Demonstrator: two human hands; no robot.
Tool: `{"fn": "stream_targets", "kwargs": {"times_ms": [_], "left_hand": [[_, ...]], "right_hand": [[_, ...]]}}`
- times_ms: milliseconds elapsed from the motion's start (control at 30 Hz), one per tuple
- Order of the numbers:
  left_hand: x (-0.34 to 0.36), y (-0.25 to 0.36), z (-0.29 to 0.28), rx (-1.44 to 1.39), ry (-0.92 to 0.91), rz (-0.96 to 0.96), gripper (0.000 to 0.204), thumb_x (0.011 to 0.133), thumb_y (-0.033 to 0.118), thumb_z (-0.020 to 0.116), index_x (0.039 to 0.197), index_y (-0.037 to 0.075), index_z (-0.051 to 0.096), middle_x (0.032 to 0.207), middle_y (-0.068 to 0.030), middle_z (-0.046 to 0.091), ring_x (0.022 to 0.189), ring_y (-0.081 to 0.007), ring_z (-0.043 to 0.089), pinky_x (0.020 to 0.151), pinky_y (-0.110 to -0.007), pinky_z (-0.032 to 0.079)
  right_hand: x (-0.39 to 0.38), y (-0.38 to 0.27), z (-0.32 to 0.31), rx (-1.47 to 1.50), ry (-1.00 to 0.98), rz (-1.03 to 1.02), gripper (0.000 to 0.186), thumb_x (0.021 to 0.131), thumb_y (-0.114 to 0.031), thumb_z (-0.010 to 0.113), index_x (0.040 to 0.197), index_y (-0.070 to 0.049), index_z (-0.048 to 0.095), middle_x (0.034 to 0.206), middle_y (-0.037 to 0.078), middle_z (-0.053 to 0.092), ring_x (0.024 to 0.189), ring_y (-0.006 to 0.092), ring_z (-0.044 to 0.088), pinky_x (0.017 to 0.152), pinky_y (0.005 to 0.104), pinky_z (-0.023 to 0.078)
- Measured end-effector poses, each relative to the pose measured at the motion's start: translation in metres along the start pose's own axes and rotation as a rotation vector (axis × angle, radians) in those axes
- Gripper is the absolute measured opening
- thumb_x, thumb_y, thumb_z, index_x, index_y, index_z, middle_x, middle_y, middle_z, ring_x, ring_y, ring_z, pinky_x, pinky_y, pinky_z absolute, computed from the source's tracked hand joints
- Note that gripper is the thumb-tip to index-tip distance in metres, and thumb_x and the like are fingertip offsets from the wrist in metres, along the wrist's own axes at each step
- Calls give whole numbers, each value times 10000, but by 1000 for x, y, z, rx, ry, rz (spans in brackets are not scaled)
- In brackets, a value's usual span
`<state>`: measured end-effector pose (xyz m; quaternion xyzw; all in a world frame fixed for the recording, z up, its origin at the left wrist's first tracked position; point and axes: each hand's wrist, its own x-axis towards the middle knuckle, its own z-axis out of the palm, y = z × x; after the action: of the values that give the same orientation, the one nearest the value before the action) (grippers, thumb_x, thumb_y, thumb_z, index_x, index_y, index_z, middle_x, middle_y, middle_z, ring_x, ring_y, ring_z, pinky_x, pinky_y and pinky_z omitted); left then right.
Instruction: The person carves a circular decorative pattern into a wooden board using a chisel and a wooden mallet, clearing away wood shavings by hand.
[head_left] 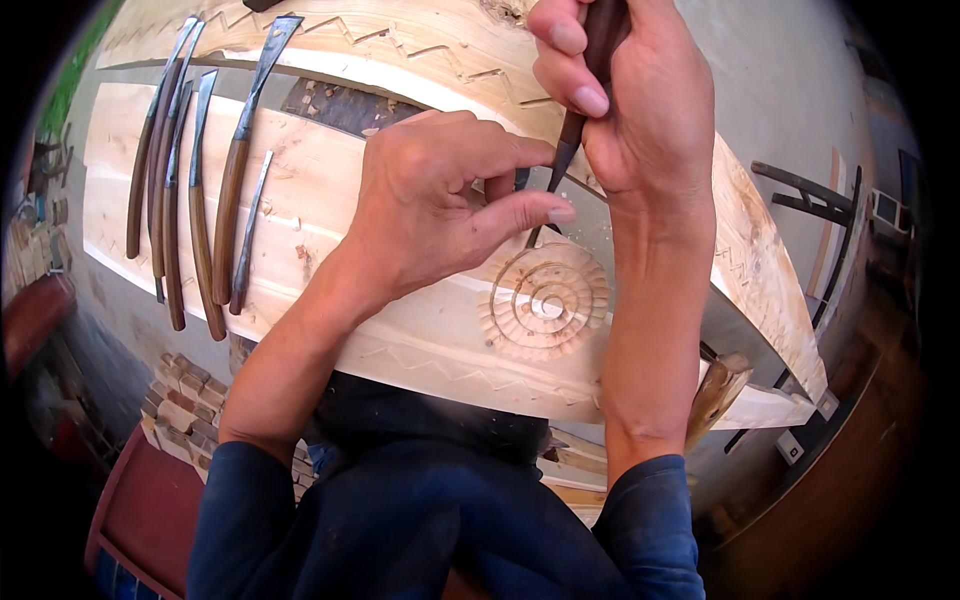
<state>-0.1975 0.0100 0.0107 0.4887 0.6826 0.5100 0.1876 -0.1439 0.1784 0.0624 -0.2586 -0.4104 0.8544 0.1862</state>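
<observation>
My right hand (640,110) wraps round the dark wooden handle of a carving chisel (603,45), held nearly upright. The thumb and forefinger of my left hand (430,190) close about its narrow metal blade, just above the wood. The blade's lower end meets the upper edge of a carved round spiral (545,308), which has a scalloped rim and ring-like grooves. This carving lies on a pale wooden board (440,355) with a faint zigzag line along its near edge. The very tip of the blade is hard to make out.
Several wood-handled chisels and gouges (235,165) lie across the board's left part. A second pale board (420,45) with a carved zigzag stands beyond. Stacked small wood blocks (185,405) and a dark red surface (150,500) are at the lower left. Wood chips are scattered about.
</observation>
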Motion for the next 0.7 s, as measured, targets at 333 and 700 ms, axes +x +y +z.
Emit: {"fn": "stream_targets", "kwargs": {"times_ms": [333, 700], "left_hand": [[4, -4, 1, 64, -104, 176, 172, 807, 125, 929, 805, 50, 775, 744, -58, 685, 680, -247, 604, 660, -376, 478], [4, -8, 7, 244, 80, 276, 331, 742, 203, 954, 1018, 120, 791, 943, -30, 710, 905, -278, 664, 784, -400, 559]], "right_hand": [[1, -52, -45, -23, -51, -342, 432, 1204, -476, 418, 969, -131, 532, 681, 18, 548, 391, 87, 370, 364, 216, 303], [-5, 9, 2, -210, -33, 18, 485, 1186, -460, 496, 908, -73, 588, 676, 65, 603, 445, 103, 431, 416, 239, 326]]}}
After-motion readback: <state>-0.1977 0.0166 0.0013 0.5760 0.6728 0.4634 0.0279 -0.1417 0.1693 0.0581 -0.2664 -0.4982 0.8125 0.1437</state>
